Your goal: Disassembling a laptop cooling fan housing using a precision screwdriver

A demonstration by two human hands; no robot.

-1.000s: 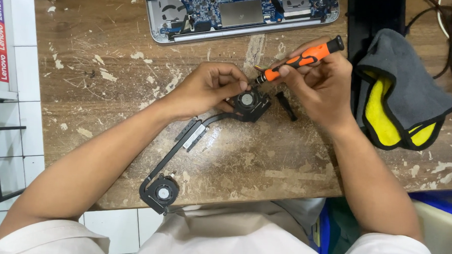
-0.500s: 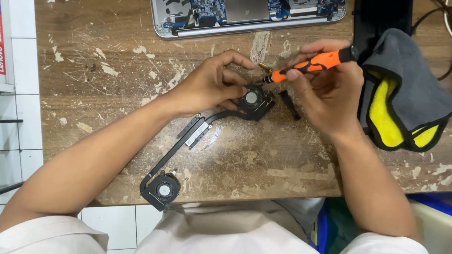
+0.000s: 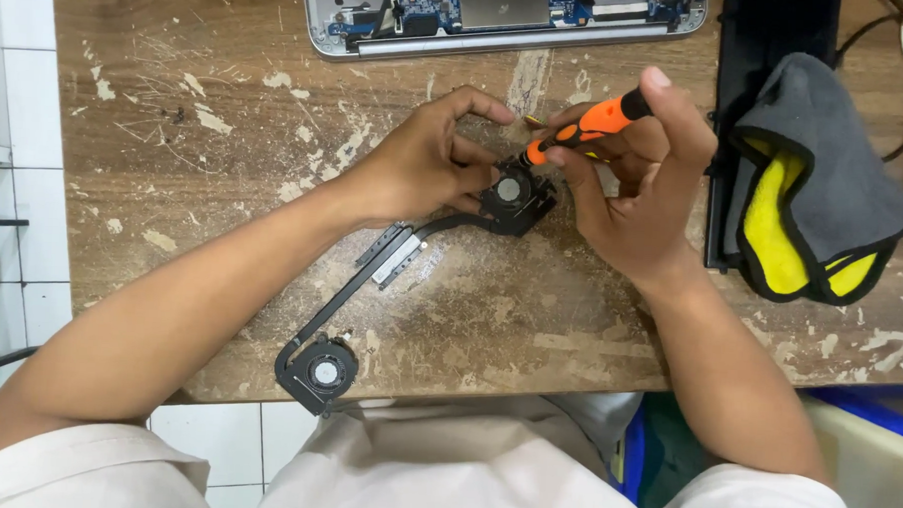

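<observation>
From the head view, the left hand (image 3: 424, 168) curls around the upper fan (image 3: 512, 194) of a black cooling assembly (image 3: 391, 267) lying mid-frame on the worn wooden surface (image 3: 227, 106), fingers steadying its edge. The right hand (image 3: 629, 180) pinches an orange screwdriver (image 3: 581, 131), tip just at that fan. An opened laptop (image 3: 500, 15) lies along the top edge; a grey-and-yellow cloth (image 3: 814, 187) sits at right.
</observation>
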